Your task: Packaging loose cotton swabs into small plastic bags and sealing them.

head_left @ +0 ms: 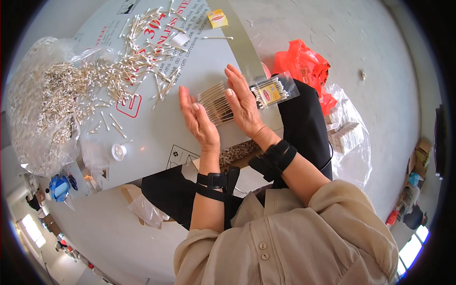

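My left hand [200,121] and my right hand [244,105] are raised over the near right part of the table, palms turned toward each other. Their fingers are stretched out, neither one gripping anything. Between them a row of cotton swabs [216,102] lies side by side, one end near each palm; whether the palms touch the tips I cannot tell. Just right of my right hand is a clear packet of cotton swabs [271,92] with a yellow label, at the table's edge. Loose cotton swabs [121,78] are strewn to the left.
A large clear plastic bag [31,137] spills a heap of swabs at the table's left. On the table [156,133] are a small white round lid [118,152] and a yellow card [217,18]. A red bag [301,61] and a clear bag of packets [344,135] are at right.
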